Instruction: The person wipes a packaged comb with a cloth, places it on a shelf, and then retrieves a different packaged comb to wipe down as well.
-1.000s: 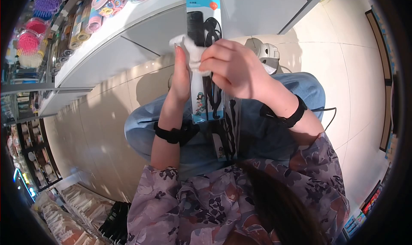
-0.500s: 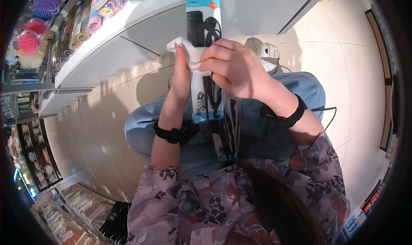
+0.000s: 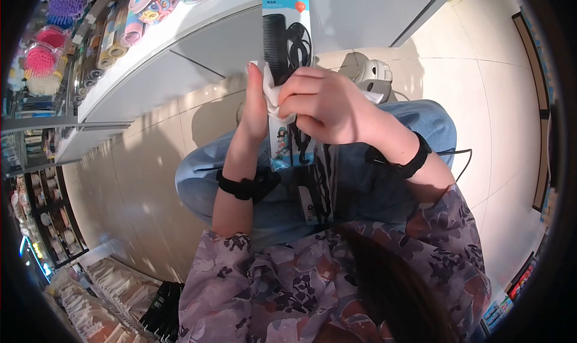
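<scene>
A blue-edged comb package (image 3: 285, 1) is held upright in front of my lap, with a black comb (image 3: 275, 42) and other black hair tools under its clear front. My left hand (image 3: 255, 105) grips its left edge, thumb up; the other fingers are hidden behind it. A crumpled white cloth (image 3: 273, 99) is pinched in my right hand (image 3: 330, 105) and pressed against the middle of the package front. On my lap lies a second, similar package (image 3: 309, 196), partly covered by the first.
A white shelf unit (image 3: 234, 18) stands close in front. Hairbrushes (image 3: 66, 6) and tubs of coloured hair ties (image 3: 157, 9) sit on it at the left. My shoe (image 3: 375, 72) rests on the tiled floor (image 3: 144, 180). Packaged goods (image 3: 90, 307) hang at the lower left.
My right hand has slid a little down the package with the cloth, uncovering more of the comb. The cloth is folded differently. My left hand keeps its grip.
</scene>
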`<state>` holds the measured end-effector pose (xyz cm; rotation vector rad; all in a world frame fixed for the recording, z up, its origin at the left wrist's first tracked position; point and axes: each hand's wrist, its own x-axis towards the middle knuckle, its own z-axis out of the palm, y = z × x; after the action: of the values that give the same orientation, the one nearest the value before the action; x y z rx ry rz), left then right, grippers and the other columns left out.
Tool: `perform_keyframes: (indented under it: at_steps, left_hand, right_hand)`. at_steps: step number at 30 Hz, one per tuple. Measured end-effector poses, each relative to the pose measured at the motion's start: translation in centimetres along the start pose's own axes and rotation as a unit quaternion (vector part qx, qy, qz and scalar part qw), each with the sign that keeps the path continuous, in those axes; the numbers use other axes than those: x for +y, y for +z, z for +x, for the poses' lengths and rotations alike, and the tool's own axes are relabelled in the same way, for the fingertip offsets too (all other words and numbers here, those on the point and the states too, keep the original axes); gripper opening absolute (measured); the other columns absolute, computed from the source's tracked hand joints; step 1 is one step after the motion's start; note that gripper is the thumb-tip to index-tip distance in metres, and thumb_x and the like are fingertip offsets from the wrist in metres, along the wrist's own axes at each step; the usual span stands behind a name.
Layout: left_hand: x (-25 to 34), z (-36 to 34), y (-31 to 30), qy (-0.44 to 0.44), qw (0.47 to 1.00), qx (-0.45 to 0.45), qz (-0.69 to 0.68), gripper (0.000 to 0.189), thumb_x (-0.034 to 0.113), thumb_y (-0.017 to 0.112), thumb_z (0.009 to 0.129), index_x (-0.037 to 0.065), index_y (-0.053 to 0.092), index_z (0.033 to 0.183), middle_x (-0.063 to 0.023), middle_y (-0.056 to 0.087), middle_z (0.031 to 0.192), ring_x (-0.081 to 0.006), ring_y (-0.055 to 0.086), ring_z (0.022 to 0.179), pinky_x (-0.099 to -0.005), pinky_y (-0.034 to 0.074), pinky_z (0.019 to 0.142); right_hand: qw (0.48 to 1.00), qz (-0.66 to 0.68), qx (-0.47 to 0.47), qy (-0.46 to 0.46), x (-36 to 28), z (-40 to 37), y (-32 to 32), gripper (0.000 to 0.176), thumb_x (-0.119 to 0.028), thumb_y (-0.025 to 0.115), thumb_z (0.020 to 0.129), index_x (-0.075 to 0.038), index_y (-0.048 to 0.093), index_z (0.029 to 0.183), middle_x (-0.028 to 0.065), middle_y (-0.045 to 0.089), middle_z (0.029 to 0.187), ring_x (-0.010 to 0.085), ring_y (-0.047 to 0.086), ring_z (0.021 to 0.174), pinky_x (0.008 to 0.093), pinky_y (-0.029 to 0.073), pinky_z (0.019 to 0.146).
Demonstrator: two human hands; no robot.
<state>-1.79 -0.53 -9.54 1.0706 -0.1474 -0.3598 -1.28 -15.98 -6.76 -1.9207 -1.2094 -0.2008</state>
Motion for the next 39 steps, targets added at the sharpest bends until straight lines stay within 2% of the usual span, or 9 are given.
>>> perform_keyframes:
  at_steps: [8,18,23,25,30,32,33,35,39]
  left_hand:
    - [-0.1,0.1,0.3,0.028,0.999,-0.023,-0.027,0.066,0.051,0.009,0.089,0.002,0.030,0.126,-0.0097,0.045,0.118,-0.0179,0.046,0.107,-0.0306,0.037,0.090]
    - [-0.1,0.2,0.2,-0.013,0.998,0.016,-0.064,0.067,0.053,0.010,0.088,0.002,0.035,0.123,-0.0110,0.049,0.113,-0.0201,0.050,0.102,-0.0313,0.041,0.086]
    - [0.0,0.1,-0.1,-0.018,0.998,0.015,-0.060,0.067,0.053,0.011,0.088,0.001,0.036,0.122,-0.0102,0.049,0.113,-0.0188,0.050,0.101,-0.0296,0.040,0.087]
    - [0.1,0.1,-0.4,0.011,0.997,-0.072,0.002,0.069,0.054,0.010,0.088,0.000,0.035,0.123,-0.0108,0.048,0.114,-0.0189,0.049,0.104,-0.0300,0.038,0.089]
    - [-0.4,0.2,-0.1,0.003,0.999,0.001,-0.042,0.069,0.054,0.008,0.088,0.000,0.032,0.125,-0.0112,0.047,0.116,-0.0183,0.045,0.108,-0.0306,0.036,0.092]
    - [-1.0,0.6,-1.4,0.037,0.950,-0.185,-0.251,0.067,0.053,0.009,0.088,0.002,0.033,0.125,-0.0104,0.048,0.115,-0.0184,0.047,0.105,-0.0304,0.038,0.089]
    - [-0.6,0.4,-1.0,0.037,0.950,-0.184,-0.251,0.067,0.053,0.009,0.088,0.002,0.033,0.125,-0.0104,0.048,0.115,-0.0184,0.047,0.105,-0.0304,0.038,0.089]
    - [0.3,0.0,0.3,-0.014,0.999,0.034,-0.008,0.065,0.052,0.010,0.089,0.003,0.033,0.124,-0.0096,0.049,0.113,-0.0185,0.049,0.103,-0.0302,0.040,0.087]
    - [-0.3,0.1,-0.2,-0.025,0.996,-0.012,-0.085,0.066,0.053,0.011,0.089,0.002,0.036,0.122,-0.0099,0.050,0.110,-0.0180,0.050,0.101,-0.0302,0.041,0.086]
  right_hand:
    - [0.987,-0.094,0.119,0.060,0.7,0.0,-0.3,0.018,0.001,0.053,0.057,-0.007,0.057,0.073,0.0033,0.055,0.078,0.0242,0.052,0.073,0.0329,0.045,0.063]
    - [0.999,-0.041,-0.019,-0.021,-0.6,0.1,0.2,0.007,-0.008,0.057,0.060,-0.007,0.051,0.066,0.0019,0.050,0.074,0.0210,0.050,0.075,0.0313,0.045,0.065]
    - [0.998,-0.053,0.018,0.006,-0.2,0.0,0.0,0.007,-0.006,0.056,0.060,-0.007,0.052,0.066,0.0019,0.051,0.075,0.0209,0.051,0.075,0.0312,0.045,0.065]
    - [0.995,-0.084,0.047,0.030,0.3,0.0,-0.2,0.008,-0.005,0.056,0.060,-0.007,0.053,0.067,0.0019,0.052,0.077,0.0211,0.051,0.075,0.0314,0.045,0.065]
    - [0.990,-0.085,0.091,0.061,0.7,-0.1,-0.5,0.015,-0.001,0.052,0.058,-0.007,0.056,0.072,0.0028,0.055,0.079,0.0238,0.051,0.073,0.0333,0.045,0.063]
    - [0.993,-0.079,0.082,0.042,0.5,0.0,-0.3,0.016,0.000,0.053,0.058,-0.007,0.056,0.072,0.0028,0.055,0.079,0.0236,0.051,0.073,0.0332,0.045,0.063]
    - [0.997,-0.061,0.045,0.027,0.1,0.1,-0.3,0.011,-0.002,0.054,0.059,-0.007,0.054,0.069,0.0027,0.053,0.077,0.0225,0.051,0.073,0.0324,0.045,0.064]
    - [0.999,-0.043,0.007,0.012,-0.5,0.1,0.1,0.008,-0.003,0.056,0.060,-0.006,0.053,0.067,0.0026,0.051,0.075,0.0215,0.051,0.074,0.0315,0.045,0.064]
    - [1.000,0.024,-0.019,-0.005,-0.5,-0.1,0.5,0.007,-0.005,0.056,0.060,-0.006,0.052,0.066,0.0032,0.050,0.073,0.0222,0.050,0.074,0.0325,0.045,0.065]
